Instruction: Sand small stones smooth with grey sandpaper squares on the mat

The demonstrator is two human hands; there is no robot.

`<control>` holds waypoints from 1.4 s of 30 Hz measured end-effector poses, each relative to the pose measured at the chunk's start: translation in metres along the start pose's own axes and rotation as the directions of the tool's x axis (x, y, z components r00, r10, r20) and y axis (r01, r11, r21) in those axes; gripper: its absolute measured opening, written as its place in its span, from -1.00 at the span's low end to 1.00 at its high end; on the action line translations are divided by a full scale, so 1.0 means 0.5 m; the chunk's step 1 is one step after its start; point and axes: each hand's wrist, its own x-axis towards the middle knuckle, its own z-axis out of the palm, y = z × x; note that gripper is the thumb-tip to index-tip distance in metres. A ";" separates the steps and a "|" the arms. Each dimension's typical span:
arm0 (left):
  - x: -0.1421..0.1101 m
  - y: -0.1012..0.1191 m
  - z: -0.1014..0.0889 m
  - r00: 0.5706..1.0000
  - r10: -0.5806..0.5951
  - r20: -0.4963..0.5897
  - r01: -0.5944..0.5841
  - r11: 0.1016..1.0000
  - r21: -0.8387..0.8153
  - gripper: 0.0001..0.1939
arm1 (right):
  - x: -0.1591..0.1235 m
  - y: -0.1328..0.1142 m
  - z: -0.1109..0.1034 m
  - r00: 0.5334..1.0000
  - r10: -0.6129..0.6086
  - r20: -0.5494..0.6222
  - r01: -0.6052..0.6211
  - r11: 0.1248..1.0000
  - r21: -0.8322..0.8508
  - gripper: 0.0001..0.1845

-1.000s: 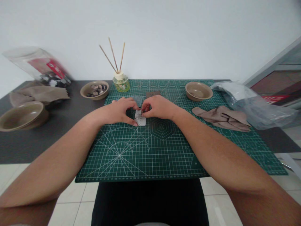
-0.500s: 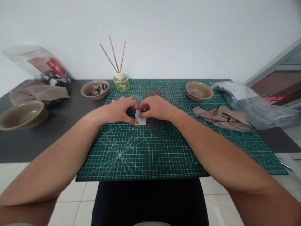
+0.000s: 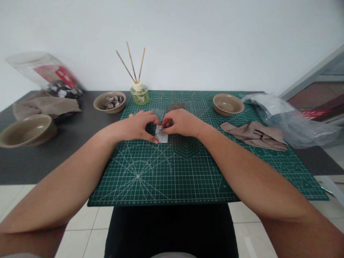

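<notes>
A small white card with dark marks (image 3: 162,137) lies flat on the green cutting mat (image 3: 161,182). My left hand (image 3: 137,125) is beside its left edge, thumb and index finger spread apart in a C, fingertips at the card's edge. Over the card's upper right part, my right hand (image 3: 178,122) has thumb and fingers pinched together; whatever is between them is too small and hidden to name. Just behind the hands are a bluish clear piece (image 3: 158,113) and a flat brown square (image 3: 176,106), both partly covered.
At the back stand a reed diffuser (image 3: 139,94), a bowl (image 3: 109,110) of dark and pale pieces, and another bowl (image 3: 228,107). A brown cloth (image 3: 255,136) and a clear plastic bag (image 3: 292,122) lie right. On the left are a bowl (image 3: 29,134), cloth (image 3: 51,105) and clear container (image 3: 48,71).
Both hands keep nearly the same pose over the card, and the right fingers shift only slightly. The whole view moves a little with my head.
</notes>
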 end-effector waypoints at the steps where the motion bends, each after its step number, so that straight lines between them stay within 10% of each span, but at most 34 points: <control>1: 0.000 0.000 0.000 1.000 -0.001 0.000 0.001 1.000 -0.001 -0.31 | 0.002 -0.003 0.004 1.000 0.016 -0.022 -0.016 1.000 -0.013 -0.82; 42: -0.002 0.003 0.000 1.000 -0.012 -0.014 0.011 1.000 -0.013 -0.31 | 0.002 0.000 -0.001 0.996 0.086 -0.037 -0.087 0.996 -0.010 -0.83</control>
